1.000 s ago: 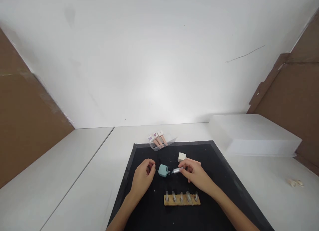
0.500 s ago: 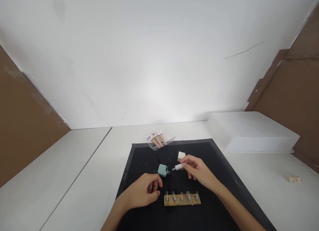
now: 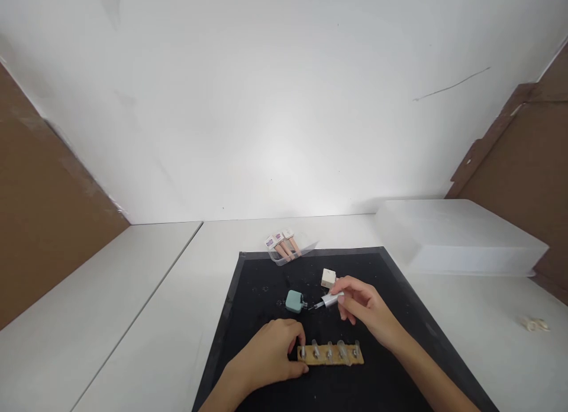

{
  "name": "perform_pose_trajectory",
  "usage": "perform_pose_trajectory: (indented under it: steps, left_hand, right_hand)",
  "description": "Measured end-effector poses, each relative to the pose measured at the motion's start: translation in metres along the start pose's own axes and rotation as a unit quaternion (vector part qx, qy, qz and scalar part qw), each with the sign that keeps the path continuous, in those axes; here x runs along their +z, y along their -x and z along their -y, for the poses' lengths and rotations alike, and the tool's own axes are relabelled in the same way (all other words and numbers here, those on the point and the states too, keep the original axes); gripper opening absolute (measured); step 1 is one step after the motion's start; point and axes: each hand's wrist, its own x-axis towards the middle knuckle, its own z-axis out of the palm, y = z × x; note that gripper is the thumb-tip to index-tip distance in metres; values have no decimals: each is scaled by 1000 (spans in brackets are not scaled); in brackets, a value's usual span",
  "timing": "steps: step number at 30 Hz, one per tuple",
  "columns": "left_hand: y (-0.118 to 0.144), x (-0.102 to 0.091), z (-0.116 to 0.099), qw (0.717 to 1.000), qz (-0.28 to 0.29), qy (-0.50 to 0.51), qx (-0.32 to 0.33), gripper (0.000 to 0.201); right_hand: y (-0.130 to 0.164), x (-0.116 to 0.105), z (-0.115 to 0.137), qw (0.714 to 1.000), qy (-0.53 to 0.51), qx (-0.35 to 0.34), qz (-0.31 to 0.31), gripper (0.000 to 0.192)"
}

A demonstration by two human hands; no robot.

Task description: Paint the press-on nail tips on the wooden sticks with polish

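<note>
Two hands are seen over the black mat (image 3: 257,282). A second ago the left hand (image 3: 270,356) was up beside the teal bottle (image 3: 293,301); now it has been brought down to the wooden strip (image 3: 331,354) of clear nail tips, and the strip's left end is pinched in its grip. The silver brush cap (image 3: 332,299) is held in the right hand (image 3: 366,308), pulled a little away from the teal bottle. A painting step seems to be made ready. A cream cube (image 3: 328,277) is seen just behind the bottle.
</note>
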Motion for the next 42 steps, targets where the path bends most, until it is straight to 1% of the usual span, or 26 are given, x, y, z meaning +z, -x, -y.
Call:
perform_pose_trajectory:
  steps: [4, 6, 8, 11, 13, 14, 16, 18, 20, 24, 34, 42]
  left_hand:
    - [1, -1, -6, 999, -12, 24, 20, 18]
    - [1, -1, -9, 997, -24, 75, 27, 17]
    - [1, 2, -11, 988, -41, 150, 25, 17]
    - [-4, 11, -13, 966, -59, 250, 23, 15]
    - [-8, 19, -12, 948, -52, 315, 21, 16]
    - [-11, 23, -12, 935, -50, 352, 18, 18]
    - [-15, 30, -10, 902, -65, 426, 32, 24]
    - [-17, 35, -8, 891, -65, 448, 41, 29]
    - [-19, 37, -6, 886, -61, 457, 47, 33]
    - [-19, 37, -5, 877, -55, 475, 55, 34]
    - [-18, 36, -8, 865, -49, 495, 61, 34]
    - [-18, 34, -9, 862, -43, 501, 64, 33]
  right_hand:
    - [1, 0, 1, 1000, -1, -20, -1, 19]
    - [1, 0, 2, 1000, 5, -28, -3, 18]
    - [2, -1, 2, 999, 14, -35, -4, 17]
    - [5, 0, 2, 998, 39, -52, -8, 16]
    - [6, 0, 2, 996, 62, -69, -14, 17]
    - [7, 1, 3, 994, 75, -79, -17, 18]
    - [8, 2, 5, 989, 105, -102, -21, 19]
    - [9, 2, 8, 983, 136, -125, -22, 19]
    - [9, 2, 10, 976, 162, -145, -23, 18]
    - [8, 3, 12, 966, 195, -170, -27, 18]
    - [9, 5, 8, 953, 243, -180, -16, 16]
    - [8, 5, 8, 947, 254, -192, -36, 16]
